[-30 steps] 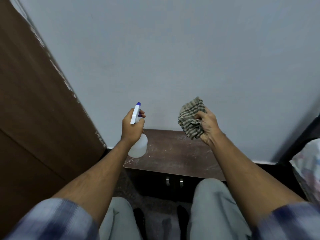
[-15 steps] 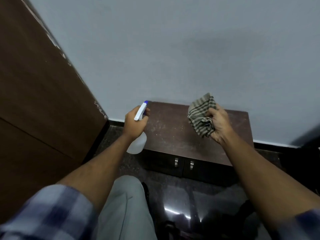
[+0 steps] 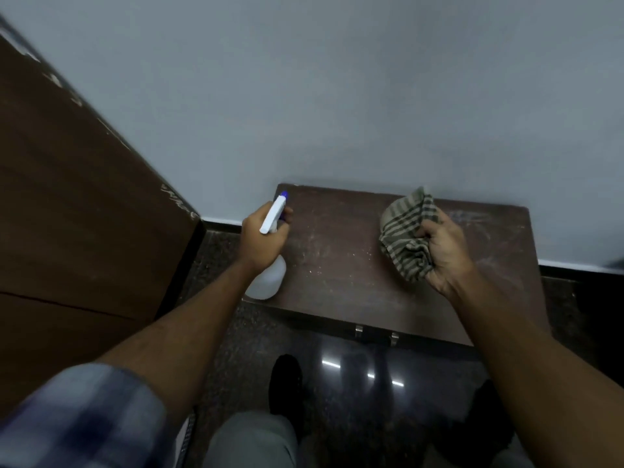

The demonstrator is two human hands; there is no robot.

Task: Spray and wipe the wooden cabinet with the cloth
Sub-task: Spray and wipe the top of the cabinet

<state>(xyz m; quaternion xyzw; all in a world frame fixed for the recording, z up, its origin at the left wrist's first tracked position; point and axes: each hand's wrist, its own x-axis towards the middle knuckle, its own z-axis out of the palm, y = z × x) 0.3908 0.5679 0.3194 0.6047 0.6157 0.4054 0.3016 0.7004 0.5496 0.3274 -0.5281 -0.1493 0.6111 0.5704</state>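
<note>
- Since 1 s ago the view has tipped down & the person has stepped back: cabinet (image 3: 354, 265) top now shows whole, both hands lower over it, floor visible in front.
- L hand (image 3: 261, 239) closed round the neck of the spray bottle (image 3: 265, 282), one finger forward near the trigger; can't tell if it's pressing. Nozzle (image 3: 283, 194) points up and away, toward the wall (image 3: 337, 96), not yet down at the top.
- Bottle body hangs over the cabinet's front-left corner; not clear if it touches the wood.
- R hand (image 3: 444, 251) fisted on the bunched striped cloth (image 3: 407, 234), held over the right-centre of the top. Contact w/ the wood can't be judged.
- Cabinet: low, dark, back edge against the wall, long axis left-right across the view. Top looks dusty, pale streaks at the right rear. 2 metal handles (image 3: 376, 334) at the front edge, centre.
- Door (image 3: 84, 197) stands left, apart from the cabinet.
- Key relation: the top lies below and ahead of both hands, bare middle strip between them. L hand sits at the left end, so the spray should prob. swing right & down across the long axis; R hand is nearer the middle & right for the wipe.
- Judgement: spraying not started; no wet patch seen.
</note>
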